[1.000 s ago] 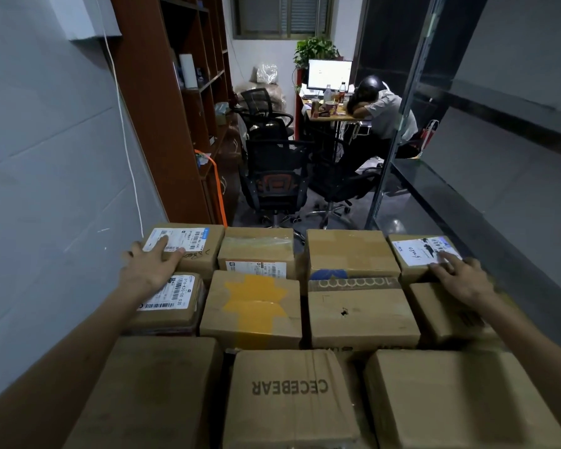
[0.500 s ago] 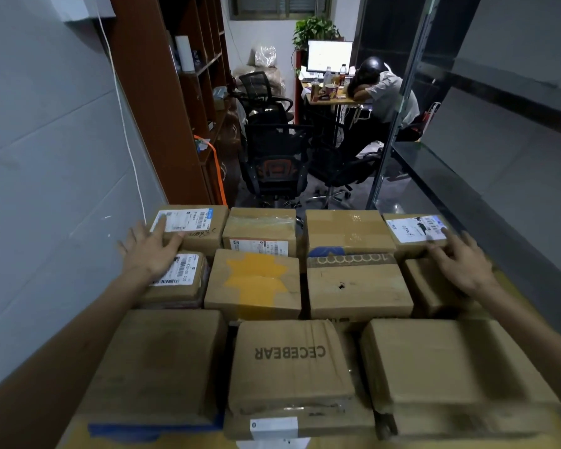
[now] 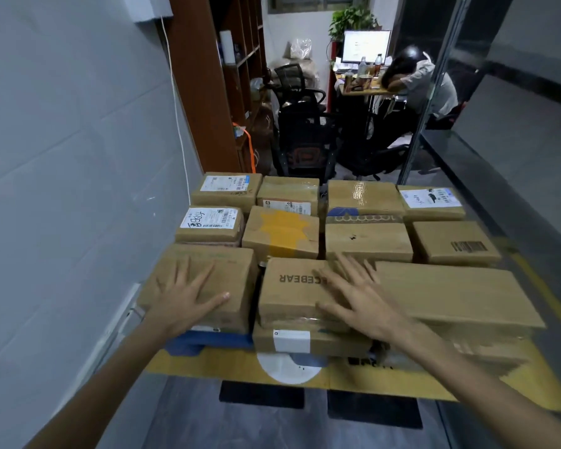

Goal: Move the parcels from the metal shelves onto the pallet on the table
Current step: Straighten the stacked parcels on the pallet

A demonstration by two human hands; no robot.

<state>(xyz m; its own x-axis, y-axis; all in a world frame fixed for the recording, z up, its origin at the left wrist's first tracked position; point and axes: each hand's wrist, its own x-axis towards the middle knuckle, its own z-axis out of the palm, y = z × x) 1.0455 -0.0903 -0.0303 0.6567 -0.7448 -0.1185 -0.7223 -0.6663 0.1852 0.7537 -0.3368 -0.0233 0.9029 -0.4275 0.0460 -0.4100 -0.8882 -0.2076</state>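
Note:
Several brown cardboard parcels lie packed in rows on a blue pallet (image 3: 208, 341), which sits on a yellow-topped table (image 3: 227, 367). My left hand (image 3: 183, 298) is spread flat, fingers straight, over the near-left parcel (image 3: 234, 277). Over the right part of the CECEBEAR parcel (image 3: 289, 293) my right hand (image 3: 360, 296) is spread open, reaching toward the long near-right parcel (image 3: 450, 293). Neither hand grips anything. The metal shelves are out of view.
A grey wall (image 3: 62, 189) runs close along the left. A glass partition (image 3: 515, 140) runs on the right. Beyond the table stand a wooden bookcase (image 3: 214, 92), office chairs (image 3: 305, 147) and a person (image 3: 421, 82) slumped at a desk.
Both hands drew back from the far corner parcels to the nearest row. The view stepped back, showing the pallet's front and the table edge.

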